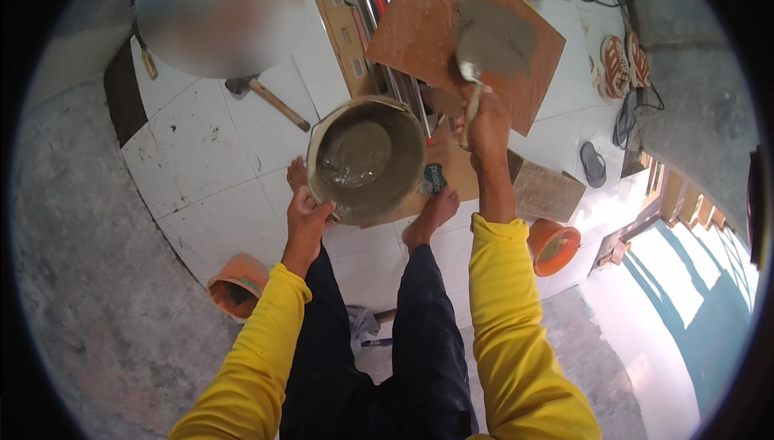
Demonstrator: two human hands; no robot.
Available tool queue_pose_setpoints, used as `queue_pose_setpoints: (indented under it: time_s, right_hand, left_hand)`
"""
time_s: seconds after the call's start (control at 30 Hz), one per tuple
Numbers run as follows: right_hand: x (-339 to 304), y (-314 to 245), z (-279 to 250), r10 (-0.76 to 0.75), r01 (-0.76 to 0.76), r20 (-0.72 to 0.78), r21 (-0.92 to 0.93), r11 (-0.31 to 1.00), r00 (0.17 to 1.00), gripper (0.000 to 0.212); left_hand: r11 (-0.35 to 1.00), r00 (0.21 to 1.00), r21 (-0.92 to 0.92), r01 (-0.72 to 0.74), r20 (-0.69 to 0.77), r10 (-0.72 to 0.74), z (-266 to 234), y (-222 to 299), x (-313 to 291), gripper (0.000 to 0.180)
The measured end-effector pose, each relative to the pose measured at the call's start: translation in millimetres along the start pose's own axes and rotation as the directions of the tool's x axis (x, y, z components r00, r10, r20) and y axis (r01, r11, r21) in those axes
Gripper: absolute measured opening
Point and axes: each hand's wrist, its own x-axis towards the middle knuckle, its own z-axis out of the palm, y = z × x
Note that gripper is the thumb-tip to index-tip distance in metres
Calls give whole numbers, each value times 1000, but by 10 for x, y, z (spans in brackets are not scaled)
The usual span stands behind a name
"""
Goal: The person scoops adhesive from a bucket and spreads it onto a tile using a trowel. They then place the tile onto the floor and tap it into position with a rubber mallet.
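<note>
left hand (pixel 305 226) gripping bucket (pixel 408 168) rim, right hand (pixel 490 127) closed round trowel (pixel 470 73), blade best angled low through grey mortar (pixel 501 37) on brown board (pixel 415 33).

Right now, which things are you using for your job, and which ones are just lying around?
In use:
- trowel, in the right hand
- bucket, held at its rim by the left hand
- wet grey mix
- brown board, with mix on it

Lying about, it seems:
- hammer
- grey sandal
- striped shoes
</note>
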Motion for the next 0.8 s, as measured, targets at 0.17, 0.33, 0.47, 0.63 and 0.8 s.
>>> queue_pose_setpoints:
  time_s: [0.17,0.33,0.47,0.63,0.8]
  right_hand:
    - [282,69,78,2,30,-145,217,976,989,43]
    - [523,-345,766,-84,85,24,-51,995,996,42]
    - [505,-515,956,-215,230,82,-326,917,973,42]
    - [6,-176,566,-72,79,33,-445,892,997,44]
    - [354,-1,-142,58,-19,-151,249,968,987,44]
  left_hand:
    - [1000,1000,-19,-12,16,12,-86,51,32,31]
    - [1000,1000,-2,-16,23,16,-248,-42,134,33]
    - [1000,1000,8,-16,26,15,-304,-33,178,29]
    - [999,1000,-39,-27,14,28,-445,37,119,28]
    - [999,999,-18,-35,9,35,-390,165,131,28]
